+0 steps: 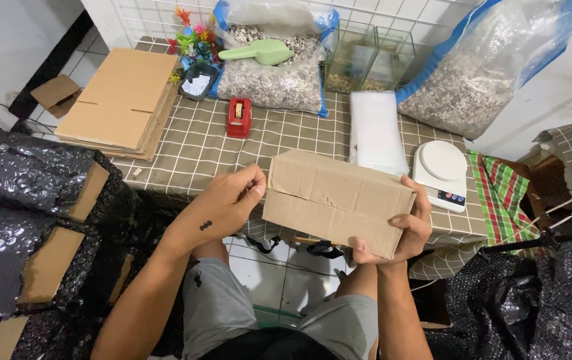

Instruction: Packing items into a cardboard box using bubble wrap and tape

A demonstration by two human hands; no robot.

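Note:
I hold a brown cardboard box (339,200) in front of me, above the near edge of the checked table (199,143). Its flaps are folded shut along a middle seam. My right hand (402,230) grips the box's right end, fingers wrapped over the corner. At the box's left end my left hand (229,200) has its fingertips pinched at the edge. A red tape dispenser (238,117) stands on the table beyond the box.
A stack of flat cardboard sheets (122,100) lies at the table's left. Two bags of gravel (272,80) (479,73), a green scoop (259,51), glass tanks (369,60), a white foam pad (376,133) and a white scale (440,167) sit behind. Black bubble wrap (12,200) flanks me.

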